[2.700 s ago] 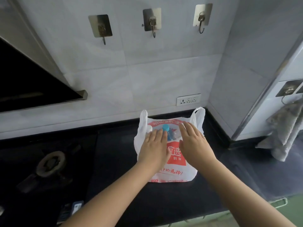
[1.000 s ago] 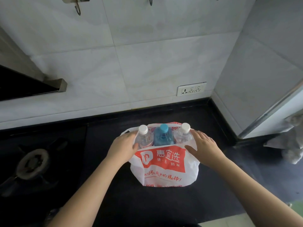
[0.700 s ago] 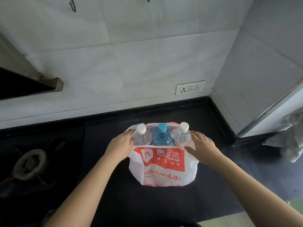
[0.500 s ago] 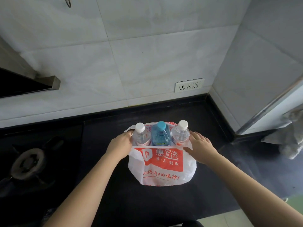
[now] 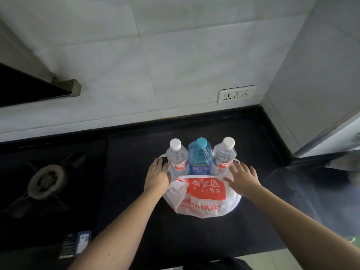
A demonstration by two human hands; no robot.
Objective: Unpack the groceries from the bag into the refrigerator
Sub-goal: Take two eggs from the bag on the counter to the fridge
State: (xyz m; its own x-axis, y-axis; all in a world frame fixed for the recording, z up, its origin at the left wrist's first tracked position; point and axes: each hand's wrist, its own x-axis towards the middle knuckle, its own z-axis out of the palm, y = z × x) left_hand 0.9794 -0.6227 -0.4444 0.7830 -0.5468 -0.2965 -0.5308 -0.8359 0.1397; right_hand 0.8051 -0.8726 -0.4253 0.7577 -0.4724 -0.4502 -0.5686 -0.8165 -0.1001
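Three bottles upright in one white-and-red plastic bag (image 5: 202, 199) on the black counter (image 5: 194, 236): two clear white-capped bottles (image 5: 176, 156) (image 5: 224, 155) flanking one blue bottle (image 5: 199, 157); left hand (image 5: 157, 177) and right hand (image 5: 243, 178), fingers straight, press the bag's sides, set apart; one gas burner (image 5: 47, 181) well left; one wall socket (image 5: 236, 93) behind.
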